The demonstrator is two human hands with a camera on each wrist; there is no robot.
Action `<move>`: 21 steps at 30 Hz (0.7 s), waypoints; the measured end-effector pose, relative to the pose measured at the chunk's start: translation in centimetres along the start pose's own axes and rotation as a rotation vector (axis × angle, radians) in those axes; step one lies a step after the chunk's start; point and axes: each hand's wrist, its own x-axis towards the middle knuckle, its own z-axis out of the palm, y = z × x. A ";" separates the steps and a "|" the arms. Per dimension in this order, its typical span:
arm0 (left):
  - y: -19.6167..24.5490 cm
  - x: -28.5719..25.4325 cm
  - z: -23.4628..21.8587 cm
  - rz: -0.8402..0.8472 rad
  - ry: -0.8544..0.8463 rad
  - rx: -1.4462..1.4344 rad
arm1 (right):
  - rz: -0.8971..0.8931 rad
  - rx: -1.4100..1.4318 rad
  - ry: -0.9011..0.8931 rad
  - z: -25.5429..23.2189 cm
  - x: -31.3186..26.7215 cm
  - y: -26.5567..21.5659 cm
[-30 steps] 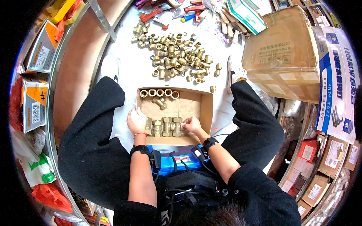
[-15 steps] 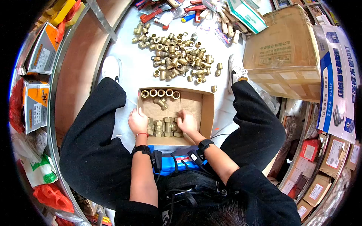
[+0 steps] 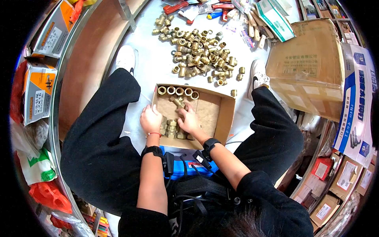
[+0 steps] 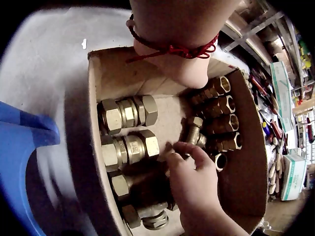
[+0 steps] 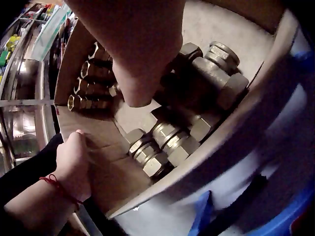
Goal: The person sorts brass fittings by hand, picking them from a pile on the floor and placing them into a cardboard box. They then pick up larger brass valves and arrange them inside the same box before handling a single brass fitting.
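An open cardboard box (image 3: 225, 115) lies between the person's legs. My left hand (image 3: 151, 119) grips its left wall, the thumb along the rim. Inside, my right hand (image 3: 191, 121) reaches over the large fittings, thumb and index finger apart, fingertips right at a brass tee fitting (image 4: 195, 132) in the middle. Large brass fittings with hex nuts (image 4: 130, 147) line the near side, partly hidden under the right hand. Along the far wall stands a row of brass couplings (image 3: 179, 91), their round openings facing up in the head view.
Beyond the box spreads a pile of loose brass fittings (image 3: 203, 55). Farther back lie wooden-handled tools (image 3: 251, 29) and a green-white box (image 3: 275, 19). A large carton (image 3: 306, 63) stands at right. A blue stool-like object (image 3: 177, 168) is close to the box's near side.
My right hand has moved from the large fittings on the near side up and left to the tee fitting. My left hand stays on the box wall. The head view has shifted slightly.
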 end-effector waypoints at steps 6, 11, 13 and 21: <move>0.2 0.0 -0.4 -0.017 -0.013 -0.014 | -0.026 -0.099 0.001 0.3 0.3 -0.3; 0.2 0.0 -0.6 -0.031 -0.026 -0.014 | -0.007 -0.075 -0.093 -0.2 0.1 -0.3; 0.1 0.0 -0.3 -0.030 -0.019 -0.024 | -0.035 -0.082 -0.082 -0.1 0.1 -0.1; -0.1 0.1 -0.3 -0.018 -0.016 -0.035 | -0.098 -0.090 -0.058 0.5 0.9 -0.4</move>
